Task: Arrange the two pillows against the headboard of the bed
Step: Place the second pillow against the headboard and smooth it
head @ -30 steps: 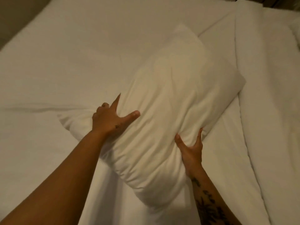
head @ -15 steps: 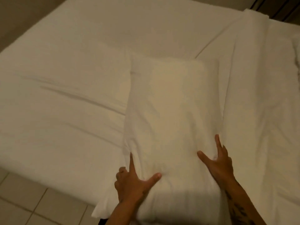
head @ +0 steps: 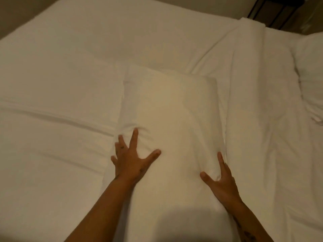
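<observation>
A white pillow lies flat on the white bed sheet, its long side pointing away from me. My left hand grips its left edge, thumb spread on top and fingers pressed into the creased side. My right hand holds the right edge, with a fold of fabric pinched between thumb and forefinger. A puffy white shape at the far right edge may be the second pillow; I cannot tell. No headboard shows.
A white duvet lies folded back along the pillow's right side, wrinkled. Dark furniture stands beyond the bed's top right corner. A beige surface shows past the bed's top left edge.
The pillow, held up at a slant a second ago, now lies flat and straight on the bed. Both hands have slid forward along its sides.
</observation>
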